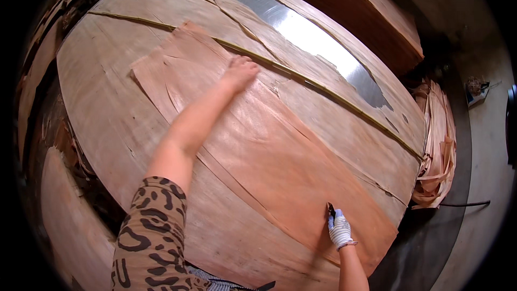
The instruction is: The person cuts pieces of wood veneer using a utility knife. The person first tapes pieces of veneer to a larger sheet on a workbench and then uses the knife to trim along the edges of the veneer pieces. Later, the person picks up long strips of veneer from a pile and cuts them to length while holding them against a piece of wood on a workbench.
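A long reddish-brown wood veneer sheet [280,156] lies slantwise over a paler layer of veneer [107,75] on a broad stack. At its far edge, my bare left hand [240,74] has its fingers bent and pressed together on the veneer, slightly blurred. Toward the near right end, my right hand [340,231], in a white striped glove, is closed around a small dark-tipped knife [330,208]. The knife is over the reddish sheet; whether its tip touches the wood I cannot tell. Just beyond my left hand runs a long, thin yellowish strip [301,78].
A shiny grey metal surface [307,35] shows through an opening in the pale veneer. Behind it stands a stack of reddish sheets [371,11]. Loose veneer scraps [435,151] hang in folds at the right edge. Another pale sheet [70,221] is at the lower left.
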Available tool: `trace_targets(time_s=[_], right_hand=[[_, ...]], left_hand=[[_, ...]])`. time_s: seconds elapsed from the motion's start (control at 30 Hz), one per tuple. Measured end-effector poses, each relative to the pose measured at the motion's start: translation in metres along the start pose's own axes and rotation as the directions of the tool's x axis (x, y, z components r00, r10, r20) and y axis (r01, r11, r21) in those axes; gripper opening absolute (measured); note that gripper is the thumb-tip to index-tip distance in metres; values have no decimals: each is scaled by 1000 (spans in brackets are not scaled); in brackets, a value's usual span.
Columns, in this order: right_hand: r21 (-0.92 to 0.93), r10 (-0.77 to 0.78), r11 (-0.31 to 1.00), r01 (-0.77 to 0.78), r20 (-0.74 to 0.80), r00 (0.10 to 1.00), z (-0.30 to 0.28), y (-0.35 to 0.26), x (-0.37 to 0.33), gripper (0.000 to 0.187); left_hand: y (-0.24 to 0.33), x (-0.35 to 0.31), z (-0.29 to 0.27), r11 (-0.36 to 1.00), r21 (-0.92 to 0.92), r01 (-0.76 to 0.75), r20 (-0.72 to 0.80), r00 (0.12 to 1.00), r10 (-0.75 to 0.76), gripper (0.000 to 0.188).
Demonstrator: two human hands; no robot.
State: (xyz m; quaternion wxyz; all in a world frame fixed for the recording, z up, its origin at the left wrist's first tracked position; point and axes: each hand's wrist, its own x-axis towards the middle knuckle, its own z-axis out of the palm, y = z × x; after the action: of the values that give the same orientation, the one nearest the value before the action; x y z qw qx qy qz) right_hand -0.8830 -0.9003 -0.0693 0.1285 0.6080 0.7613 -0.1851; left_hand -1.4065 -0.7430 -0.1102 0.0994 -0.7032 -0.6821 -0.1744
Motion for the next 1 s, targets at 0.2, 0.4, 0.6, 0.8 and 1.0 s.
trace_targets(time_s=[0.2,0.4,0.6,0.8,1.0], right_hand=[[23,22,999,-22,10,1000,-4,-3,-2,18],[11,-21,1000,21,-7,1000,-7,-10,1,16],[15,-15,1000,16,-40,999,-2,3,0,16],[8,-59,998,59,-55,997,2,1,-2,17],[88,-96,991,106,-103,990,4,9,-3,18]], left_hand=[[-17,15,-29,988,110,-110,315,947,71,15],[-90,-12,-42,903,389,-183,-50,975,219,9],[-155,-97,-134,737,588,333,-50,924,-378,14],[-181,-273,-216,488,684,543,-219,790,-572,13],[-148,-394,-283,199,730,654,-75,366,-928,20]])
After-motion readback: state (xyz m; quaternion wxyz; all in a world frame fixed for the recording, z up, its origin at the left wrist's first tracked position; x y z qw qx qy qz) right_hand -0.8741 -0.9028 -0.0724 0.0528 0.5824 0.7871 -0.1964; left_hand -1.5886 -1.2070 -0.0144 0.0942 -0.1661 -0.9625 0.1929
